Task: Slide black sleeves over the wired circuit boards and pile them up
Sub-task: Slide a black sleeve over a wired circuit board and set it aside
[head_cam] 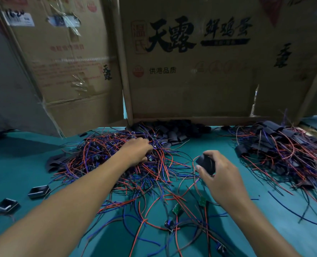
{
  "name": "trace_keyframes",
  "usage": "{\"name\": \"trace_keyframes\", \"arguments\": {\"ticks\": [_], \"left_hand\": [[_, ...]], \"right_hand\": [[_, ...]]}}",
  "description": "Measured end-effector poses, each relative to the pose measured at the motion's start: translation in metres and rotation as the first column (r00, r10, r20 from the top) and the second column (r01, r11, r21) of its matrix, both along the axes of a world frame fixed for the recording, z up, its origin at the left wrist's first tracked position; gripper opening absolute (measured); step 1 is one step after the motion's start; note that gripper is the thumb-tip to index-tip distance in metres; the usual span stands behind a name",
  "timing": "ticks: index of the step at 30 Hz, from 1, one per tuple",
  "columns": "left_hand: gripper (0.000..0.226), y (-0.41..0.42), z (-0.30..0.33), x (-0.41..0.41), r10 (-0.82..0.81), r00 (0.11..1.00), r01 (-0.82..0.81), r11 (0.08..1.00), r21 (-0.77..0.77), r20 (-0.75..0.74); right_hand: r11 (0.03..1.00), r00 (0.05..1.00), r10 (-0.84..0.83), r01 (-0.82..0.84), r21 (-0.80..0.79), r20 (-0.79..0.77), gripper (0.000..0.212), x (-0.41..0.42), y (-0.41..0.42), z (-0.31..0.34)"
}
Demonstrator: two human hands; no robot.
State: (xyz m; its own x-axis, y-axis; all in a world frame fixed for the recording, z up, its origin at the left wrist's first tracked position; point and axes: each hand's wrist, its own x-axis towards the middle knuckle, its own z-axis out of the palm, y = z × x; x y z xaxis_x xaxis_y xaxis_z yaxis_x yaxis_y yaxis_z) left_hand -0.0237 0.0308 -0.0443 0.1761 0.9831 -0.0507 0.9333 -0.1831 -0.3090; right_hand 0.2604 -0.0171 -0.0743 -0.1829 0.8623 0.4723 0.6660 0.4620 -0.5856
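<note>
A: Black sleeve (206,163) — it sits in the right hand (221,179), pinched between thumb and curled fingers, held just above the surface (14,164) in front of the person, a little right of centre.

B: And the board it needs?

A: Not in hand yet. The left hand (138,152) is out ahead and to the left of the sleeve, fingers curled down into the big tangle of wired boards (120,160). It seems to be closing on one small part at its fingertips, but I cannot tell whether it has a firm hold.

B: So which way does the board have to travel?

A: Rightward and slightly toward the body — the sleeve waits near, beside the tangle's right edge. The left hand is plainly the nearer one to the boards; the right is nearer the finished pile (287,145), which lies well off to the right.

B: Long axis of the sleeve?

A: It looks tilted, its open end up and to the left, toward the left hand, though the fingers hide much of it. I'd judge that suits a straight push-in.

B: Arm poses?

A: Left arm stretched long across the surface, wrist bent down. Right forearm shorter, bent, hand raised.

B: Spare sleeves?

A: A heap (172,130) by the cardboard box (191,80).
</note>
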Motion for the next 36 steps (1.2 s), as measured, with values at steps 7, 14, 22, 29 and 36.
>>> {"name": "trace_keyframes", "arguments": {"ticks": [7, 14, 22, 29, 36], "left_hand": [[0.031, -0.009, 0.01, -0.008, -0.203, 0.965, 0.235, 0.952, 0.198, -0.166], [0.021, -0.032, 0.04, -0.023, -0.191, 0.919, 0.169, 0.981, 0.091, 0.344], [0.015, -0.042, 0.099, -0.025, -0.093, 0.545, 0.109, 0.993, 0.04, 0.833], [0.032, -0.051, 0.111, -0.012, -0.042, -0.08, 0.033, 0.998, 0.045, 0.996], [0.039, -0.074, 0.115, 0.012, 0.027, -0.179, 0.103, 0.995, -0.009, 0.983]], "right_hand": [[1.0, 1.0, 0.016, -0.016, 0.007, -0.008, 0.03, -0.003, -0.002, 0.001], [0.999, 1.0, 0.024, -0.024, -0.022, 0.0, 0.029, -0.003, -0.004, 0.003], [0.999, 1.0, 0.028, -0.028, -0.042, -0.005, 0.029, -0.003, -0.002, 0.001], [0.997, 0.999, 0.041, -0.041, -0.066, -0.006, 0.03, -0.001, 0.0, -0.002], [0.998, 0.998, 0.048, -0.05, -0.05, -0.033, 0.028, -0.002, 0.003, -0.004]]}}
